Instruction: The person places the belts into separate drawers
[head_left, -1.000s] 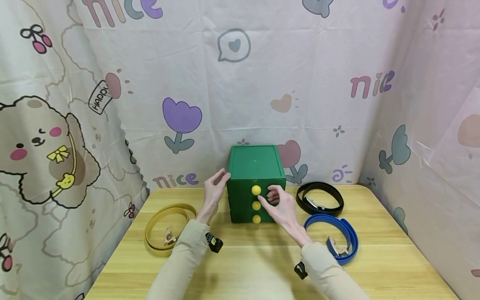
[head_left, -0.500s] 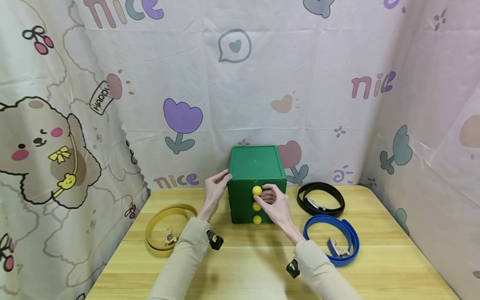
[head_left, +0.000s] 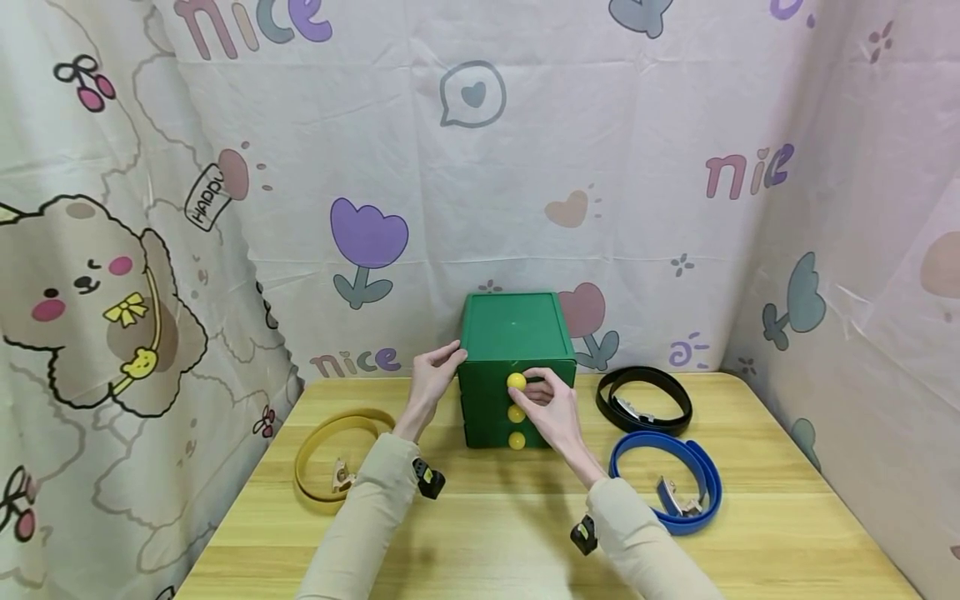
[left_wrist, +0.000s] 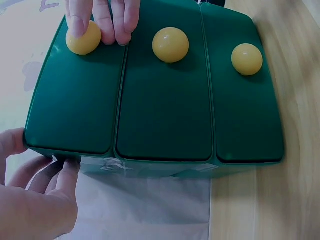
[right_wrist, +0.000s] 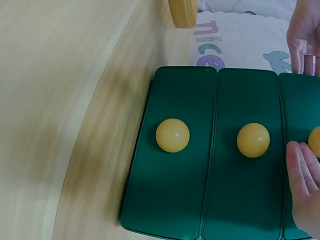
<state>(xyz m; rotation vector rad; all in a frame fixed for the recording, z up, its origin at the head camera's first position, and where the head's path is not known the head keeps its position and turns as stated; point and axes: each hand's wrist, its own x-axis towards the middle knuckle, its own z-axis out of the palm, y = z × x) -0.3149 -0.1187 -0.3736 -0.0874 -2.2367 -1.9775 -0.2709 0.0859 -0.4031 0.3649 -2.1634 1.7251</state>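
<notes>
A green box with three drawers (head_left: 517,327) stands at the back of the table, its front towards me. Each drawer front carries one round yellow knob. My right hand (head_left: 553,408) pinches the top knob (head_left: 517,381) between thumb and fingers; the left wrist view shows these fingertips on the same knob (left_wrist: 82,42). Below it are the middle knob (right_wrist: 253,140) and the bottom knob (right_wrist: 172,135). My left hand (head_left: 431,381) holds the box's upper left front corner, thumb at the edge and fingers against the side (left_wrist: 70,175). All drawers look closed.
On the wooden table (head_left: 487,533), a coiled yellow belt (head_left: 303,454) lies left of the box. To the right are a coiled black belt (head_left: 678,387) and, nearer me, a blue one (head_left: 708,475). A printed curtain (head_left: 480,183) hangs behind and at both sides.
My right hand has moved slightly left and closed its fingers on the top knob, from hovering beside it. The left hand stays at the box's corner. The drawers look unmoved.
</notes>
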